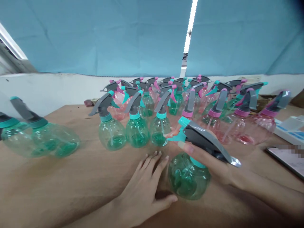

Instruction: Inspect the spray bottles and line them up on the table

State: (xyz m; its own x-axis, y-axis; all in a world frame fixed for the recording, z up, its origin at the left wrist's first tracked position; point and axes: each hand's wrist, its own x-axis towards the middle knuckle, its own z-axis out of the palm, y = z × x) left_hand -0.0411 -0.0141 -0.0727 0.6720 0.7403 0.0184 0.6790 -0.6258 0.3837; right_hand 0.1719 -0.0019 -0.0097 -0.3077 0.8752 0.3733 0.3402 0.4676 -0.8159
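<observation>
My right hand [211, 161] is closed round the neck of a green spray bottle [188, 179], its thumb and fingers under the grey and turquoise spray head. The bottle leans, with its trigger pointing left; whether its base touches the table cannot be made out. Just left of it, my left hand [147, 183] lies palm down on the wooden table [95, 190], fingers stretched out and holding nothing. Beyond my fingertips stand green spray bottles [137, 133] with turquoise collars.
Several pink-collared spray bottles [244, 129] stand at the right, with more rows behind. Two blurred green bottles [47, 139] are at the left. A phone [287, 160] lies at the right edge near a white and blue box [289, 129]. A blue curtain [118, 38] hangs behind.
</observation>
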